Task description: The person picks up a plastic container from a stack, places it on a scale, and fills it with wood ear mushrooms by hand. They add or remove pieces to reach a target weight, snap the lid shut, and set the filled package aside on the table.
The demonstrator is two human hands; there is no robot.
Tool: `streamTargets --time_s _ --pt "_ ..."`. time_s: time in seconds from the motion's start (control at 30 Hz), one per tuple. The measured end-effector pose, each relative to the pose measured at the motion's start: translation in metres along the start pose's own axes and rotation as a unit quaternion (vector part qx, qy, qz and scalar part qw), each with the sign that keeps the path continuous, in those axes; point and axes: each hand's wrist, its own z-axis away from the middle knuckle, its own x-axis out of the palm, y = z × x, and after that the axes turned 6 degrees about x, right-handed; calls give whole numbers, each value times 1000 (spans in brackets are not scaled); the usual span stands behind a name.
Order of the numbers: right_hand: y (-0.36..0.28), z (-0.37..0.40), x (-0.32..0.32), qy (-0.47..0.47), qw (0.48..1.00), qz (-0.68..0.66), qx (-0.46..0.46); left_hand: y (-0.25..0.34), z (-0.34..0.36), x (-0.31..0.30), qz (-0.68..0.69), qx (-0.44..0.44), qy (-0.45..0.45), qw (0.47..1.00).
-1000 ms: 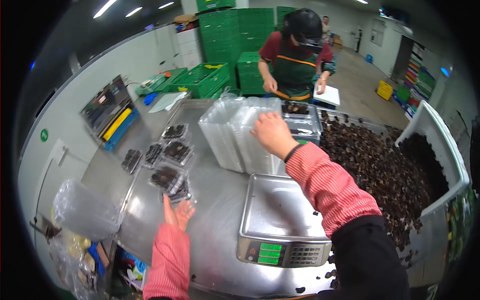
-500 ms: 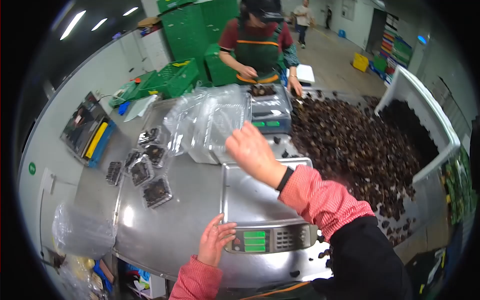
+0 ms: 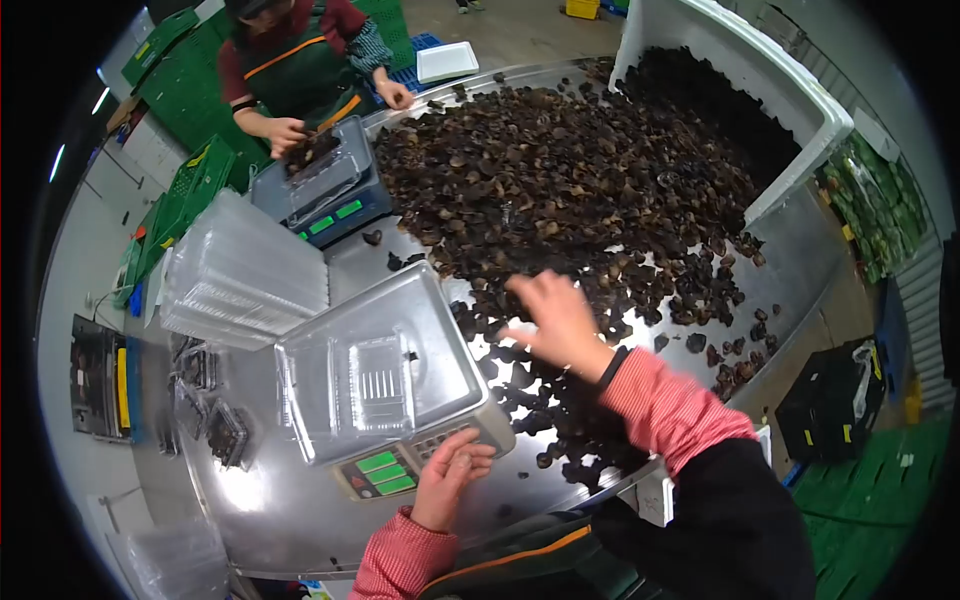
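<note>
An empty clear plastic clamshell tray (image 3: 345,400) lies opened out on the metal pan of a digital scale (image 3: 440,345). My left hand (image 3: 455,478) is at the scale's front right, fingers spread loosely beside the keypad and holding nothing. Over the near side of a heap of dark brown, mushroom-like pieces (image 3: 560,170) reaches my right hand (image 3: 562,325), fingers apart and empty. Scattered pieces lie on the steel table below it. The scale's green displays (image 3: 385,472) are lit, their digits too small to read.
Left of the scale rises a stack of clear trays (image 3: 240,270), with filled trays (image 3: 228,435) nearer the wall. Across the table a co-worker (image 3: 300,70) handles pieces at a second scale (image 3: 335,205). A white foam box (image 3: 735,40) tips dark contents toward the heap.
The view has turned right. A clear tray now lies on the scale, whose pan was bare before. My right hand has moved from near the tray stack to over the heap.
</note>
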Motion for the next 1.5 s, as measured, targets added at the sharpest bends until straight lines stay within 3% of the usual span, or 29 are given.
streamTargets --time_s 0.13,0.27,0.3,0.4,0.47,0.6,0.77,0.87,0.93,1.07,1.2,1.3,1.4,1.5 --pt "97 -80 -26 69 991 114 28 -18 -27 30 -31 -39 0 999" --pt "116 -155 -20 74 988 129 52 -23 -48 58 -47 -46 -3 998" --pt "115 -160 -8 21 985 151 79 -24 -52 64 -51 -42 -6 998" --pt "108 -116 26 -109 978 176 -13 -25 -61 72 -59 -36 -9 998" --pt "102 -73 20 -142 975 161 -63 -27 -65 74 -58 -33 -9 998" --pt "114 3 0 -106 980 141 -91 -32 -73 80 -59 -50 -20 997" --pt "113 20 -39 -162 965 204 27 -39 -80 87 -58 -62 -32 996" --pt "91 10 -45 -58 976 208 8 -48 -79 87 -49 -60 -32 996" --pt "78 2 -27 7 993 111 -47 -50 -77 87 -47 -62 -28 997" --pt "57 1 26 5 993 31 -111 -48 -71 83 -43 -54 -17 997" --pt "50 4 69 -5 992 61 -112 -50 -65 75 -42 -43 -15 998" --pt "52 11 67 7 998 -12 -62 -52 -61 69 -36 -40 -12 998" --pt "58 35 14 -4 995 -103 15 -55 -55 59 -28 -44 -9 999" --pt "101 96 -48 -123 942 -274 151 -53 -57 58 -34 -58 -32 997"
